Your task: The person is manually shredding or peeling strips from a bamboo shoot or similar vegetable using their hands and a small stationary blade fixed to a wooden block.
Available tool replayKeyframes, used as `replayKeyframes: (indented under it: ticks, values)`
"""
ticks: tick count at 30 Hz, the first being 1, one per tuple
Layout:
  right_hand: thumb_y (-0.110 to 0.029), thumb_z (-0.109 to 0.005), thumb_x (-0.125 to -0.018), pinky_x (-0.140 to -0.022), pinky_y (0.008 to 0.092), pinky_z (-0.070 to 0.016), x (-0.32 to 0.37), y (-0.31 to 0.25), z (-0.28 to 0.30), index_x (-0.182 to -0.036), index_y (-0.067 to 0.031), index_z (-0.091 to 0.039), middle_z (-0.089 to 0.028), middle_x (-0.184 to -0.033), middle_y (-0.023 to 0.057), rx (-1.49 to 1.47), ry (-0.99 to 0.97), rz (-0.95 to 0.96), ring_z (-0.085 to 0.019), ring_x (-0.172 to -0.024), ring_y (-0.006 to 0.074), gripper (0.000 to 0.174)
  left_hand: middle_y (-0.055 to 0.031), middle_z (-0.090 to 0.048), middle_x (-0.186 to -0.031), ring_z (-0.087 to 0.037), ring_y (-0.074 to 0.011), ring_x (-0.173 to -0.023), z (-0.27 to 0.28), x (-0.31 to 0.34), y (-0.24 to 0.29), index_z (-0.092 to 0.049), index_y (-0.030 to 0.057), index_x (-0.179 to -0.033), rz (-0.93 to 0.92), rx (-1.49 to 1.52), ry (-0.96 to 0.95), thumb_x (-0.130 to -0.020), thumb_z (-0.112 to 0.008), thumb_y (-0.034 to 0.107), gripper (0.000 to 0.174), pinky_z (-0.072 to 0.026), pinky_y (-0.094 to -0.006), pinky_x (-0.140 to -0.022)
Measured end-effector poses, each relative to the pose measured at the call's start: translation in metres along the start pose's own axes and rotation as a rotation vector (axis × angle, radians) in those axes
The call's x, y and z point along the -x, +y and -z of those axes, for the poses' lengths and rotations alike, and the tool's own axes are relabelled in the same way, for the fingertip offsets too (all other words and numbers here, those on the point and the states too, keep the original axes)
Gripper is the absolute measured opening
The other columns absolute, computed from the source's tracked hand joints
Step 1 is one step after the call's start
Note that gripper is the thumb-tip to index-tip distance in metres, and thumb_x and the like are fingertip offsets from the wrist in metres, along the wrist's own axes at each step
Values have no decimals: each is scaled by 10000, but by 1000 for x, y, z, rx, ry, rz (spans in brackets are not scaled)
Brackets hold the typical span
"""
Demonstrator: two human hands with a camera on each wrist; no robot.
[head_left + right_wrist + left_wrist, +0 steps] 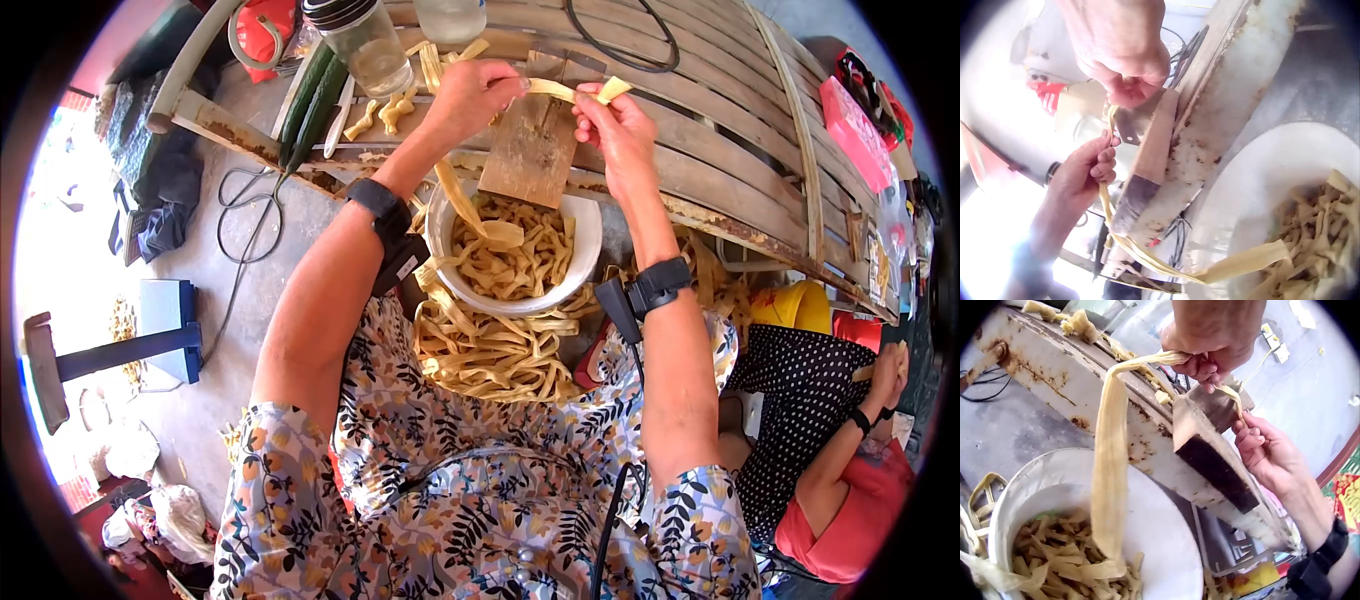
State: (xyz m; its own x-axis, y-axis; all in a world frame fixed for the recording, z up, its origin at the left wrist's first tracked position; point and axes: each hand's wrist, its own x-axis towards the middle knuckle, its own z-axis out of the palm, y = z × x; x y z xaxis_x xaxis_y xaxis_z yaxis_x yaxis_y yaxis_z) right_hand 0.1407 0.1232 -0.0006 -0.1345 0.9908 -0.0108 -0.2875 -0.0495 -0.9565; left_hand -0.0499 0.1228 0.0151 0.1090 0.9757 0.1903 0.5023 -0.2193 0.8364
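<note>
Pinching one pale strip [552, 90] between curled fingertips, our left hand [478, 95] and right hand [618, 125] held it stretched just above the wooden block [535, 150]. From the left hand the strip's long end hung toward 6 o'clock into the white bowl [590, 240], which was full of cut pieces [510, 265]. Under the bowl lay a heap of loose strips [490, 355]. At 10 o'clock of the left hand stood a glass jar [368, 48] on the slatted table [720, 150].

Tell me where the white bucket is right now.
In the head view the white bucket sits centre frame, just below the wooden block on the slatted bench, holding pale strips.
</note>
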Motion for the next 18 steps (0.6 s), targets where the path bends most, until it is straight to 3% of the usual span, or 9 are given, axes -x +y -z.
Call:
replayKeyframes:
  ticks: [3,6,8,9,13,16,17,18]
  values:
    - [-86,-596,-807,-503,203,-433,3,9,10,-984,15,-568,-565,-734,41,202,84,7,-489,-551,70,206,15,-532,-623,-455,-52,-551,-5,1,-15,-633,23,-817,-146,-213,93,-830,-563,204,195,-377,-209,-501]
    - [-97,-593,-813,-551,179,-454,20,0,18,-1005,3,-573,-582,-782,43,150,41,-43,-529,-623,72,218,10,-547,-655,-466,-67,-560,15,10,-3,-627,13,-816,133,110,-30,-843,-547,192,198,-401,-219,-535]
    - [-114,-595,-817,-584,170,-465,37,-16,15,-1018,-4,-573,-587,-810,43,69,-65,-92,-544,-664,72,231,3,-571,-709,-478,-62,-589,23,23,10,-594,17,-920,163,325,-151,-867,-511,160,174,-419,-191,-583]
    - [-122,-589,-825,-677,191,-475,46,-23,17,-1036,-20,-573,-594,-862,45,154,-122,-164,-567,-762,92,235,1,-576,-721,-481,-58,-597,24,33,20,-581,20,-947,198,419,-174,-870,-505,154,172,-421,-182,-591]
    - [-94,-569,-834,-778,235,-449,83,-35,17,-1050,-20,-572,-607,-933,37,753,-403,63,-565,-853,104,227,-1,-598,-748,-511,-48,-599,26,57,31,-538,62,-974,192,463,-290,-877,-484,125,127,-439,-178,-593]
    - [-114,-572,-836,-758,223,-449,83,-37,20,-1018,1,-578,-611,-893,24,676,-141,301,-560,-836,87,215,-10,-607,-723,-529,-62,-521,10,69,32,-512,86,-965,85,299,-276,-875,-478,131,106,-448,-205,-508]
    - [-171,-592,-821,-687,259,-465,85,-45,9,-971,-7,-596,-632,-805,76,628,-56,344,-589,-756,127,222,-19,-604,-702,-527,-70,-498,-2,76,36,-506,90,-970,9,188,-255,-874,-475,132,109,-445,-214,-480]
    - [-160,-562,-841,-684,249,-461,84,-43,5,-961,-1,-594,-621,-792,56,652,-77,323,-575,-747,113,202,-28,-601,-681,-525,-79,-476,-13,81,36,-500,94,-975,-67,78,-234,-873,-472,133,113,-441,-224,-451]
